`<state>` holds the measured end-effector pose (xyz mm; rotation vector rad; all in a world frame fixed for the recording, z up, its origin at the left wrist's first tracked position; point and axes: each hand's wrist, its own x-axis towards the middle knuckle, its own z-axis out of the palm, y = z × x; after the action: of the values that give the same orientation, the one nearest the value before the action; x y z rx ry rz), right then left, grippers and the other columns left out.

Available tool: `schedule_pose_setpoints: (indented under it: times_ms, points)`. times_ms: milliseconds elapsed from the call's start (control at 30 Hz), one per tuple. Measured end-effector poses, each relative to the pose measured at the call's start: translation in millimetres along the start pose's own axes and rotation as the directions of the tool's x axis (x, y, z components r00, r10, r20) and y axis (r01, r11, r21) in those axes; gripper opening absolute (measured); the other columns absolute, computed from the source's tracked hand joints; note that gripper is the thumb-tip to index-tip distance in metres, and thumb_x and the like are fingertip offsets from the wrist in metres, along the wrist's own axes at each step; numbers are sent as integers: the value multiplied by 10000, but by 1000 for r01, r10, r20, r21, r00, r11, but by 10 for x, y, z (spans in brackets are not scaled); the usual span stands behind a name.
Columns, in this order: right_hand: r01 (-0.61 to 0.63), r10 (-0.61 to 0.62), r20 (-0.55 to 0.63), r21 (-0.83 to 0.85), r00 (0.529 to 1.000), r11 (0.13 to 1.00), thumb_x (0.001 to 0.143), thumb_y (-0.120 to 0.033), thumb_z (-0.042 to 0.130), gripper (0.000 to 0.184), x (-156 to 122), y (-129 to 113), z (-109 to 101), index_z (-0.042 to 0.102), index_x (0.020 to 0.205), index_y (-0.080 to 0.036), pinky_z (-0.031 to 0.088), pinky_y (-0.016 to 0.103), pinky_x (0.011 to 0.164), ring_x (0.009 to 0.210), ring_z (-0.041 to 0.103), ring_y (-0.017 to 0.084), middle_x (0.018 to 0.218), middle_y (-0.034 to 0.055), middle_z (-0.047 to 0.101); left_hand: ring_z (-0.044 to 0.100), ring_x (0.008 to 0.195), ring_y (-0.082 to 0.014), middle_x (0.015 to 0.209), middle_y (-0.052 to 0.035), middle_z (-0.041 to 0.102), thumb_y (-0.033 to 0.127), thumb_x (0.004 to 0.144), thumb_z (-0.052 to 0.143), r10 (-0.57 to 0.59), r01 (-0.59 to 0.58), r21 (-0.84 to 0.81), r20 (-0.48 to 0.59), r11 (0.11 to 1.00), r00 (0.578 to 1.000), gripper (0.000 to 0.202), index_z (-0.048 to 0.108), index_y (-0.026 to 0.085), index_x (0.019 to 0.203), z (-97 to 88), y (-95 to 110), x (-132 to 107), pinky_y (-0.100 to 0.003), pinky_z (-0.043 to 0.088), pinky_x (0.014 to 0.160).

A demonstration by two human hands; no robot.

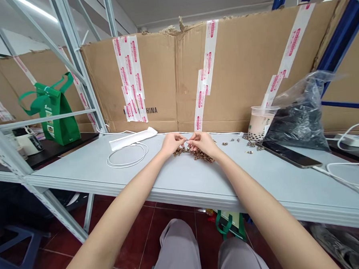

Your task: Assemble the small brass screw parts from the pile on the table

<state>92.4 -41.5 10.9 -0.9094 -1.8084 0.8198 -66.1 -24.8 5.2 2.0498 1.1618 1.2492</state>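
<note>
My left hand (173, 143) and my right hand (203, 143) meet fingertip to fingertip above the grey shelf top (176, 179). Both are closed in a pinch around something too small to make out. Under and between them lies a heap of small brown metal pieces (203, 155), partly covered by my hands. To the right of my right hand, several small silvery-brown metal pieces (249, 152) are scattered, some in a loose cluster near a cup.
A milk tea cup (259, 124), a clear bag of dark pieces (296, 124) and a phone (291, 154) stand to the right. Leftward lie a coiled white cable (128, 165) and a folded white paper (133, 139). A cardboard wall (161, 79) closes the back.
</note>
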Motion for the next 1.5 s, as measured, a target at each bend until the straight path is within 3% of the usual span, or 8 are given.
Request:
schedule_pose_setpoints:
  times_ms: [300,467,633,800,900,1067,1200,1500]
  points:
    - [2,4,-41,138,999,990,648,-287,639,256,8,13,30,424,733,-177,484,235,469,463,573,115,547,-18,587,480,464,-69,536,-22,571,341,647,628,21,-11,-202,50,979,999,270,621,82,723,-38,68,-3,-176,372,449]
    - [-21,14,36,191,999,981,690,-349,591,274,10,-24,-1,380,760,-189,398,179,398,432,532,83,595,-28,590,551,595,-103,626,-44,621,318,651,634,94,-64,-262,101,963,990,294,628,82,826,-75,92,-5,-206,415,557]
    - [-55,53,21,134,998,989,749,-377,516,231,2,-17,6,385,765,-187,334,164,382,426,512,78,611,-10,601,568,644,-130,664,-52,649,291,668,616,171,-154,-150,108,977,979,220,674,94,747,-63,134,-31,-235,422,650]
    - [-49,49,28,-10,998,999,809,-458,384,275,17,107,20,421,787,-186,377,202,466,465,529,94,632,10,627,575,649,-146,689,-39,667,249,667,611,170,-168,70,-29,983,985,143,687,131,691,-7,88,-33,-246,410,657]
    - [-33,34,3,-127,999,991,795,-457,418,266,24,161,-6,441,824,-193,391,218,540,526,547,99,705,11,651,578,682,-149,730,-27,674,245,695,587,196,-178,183,-83,967,977,140,694,168,741,4,64,-29,-252,403,679]
    - [0,3,10,-309,1000,951,801,-347,430,167,8,147,-46,484,818,-189,361,217,584,581,539,103,707,-4,646,573,692,-140,750,-24,676,251,710,586,249,-223,216,-103,951,963,156,690,185,805,0,84,-31,-246,406,692]
    - [65,-50,46,-426,998,903,834,-344,344,244,-16,120,-46,502,746,-180,330,224,576,578,511,113,645,-8,612,567,674,-129,721,-10,671,249,720,581,269,-247,219,-81,944,960,159,685,201,830,8,103,-37,-236,404,673]
    - [81,-58,83,-307,995,948,841,-437,276,354,-8,168,-15,449,675,-176,303,223,531,541,420,108,587,-12,483,536,694,-130,767,-15,662,248,741,569,320,-289,287,-69,913,945,174,673,221,877,6,104,-46,-243,397,670]
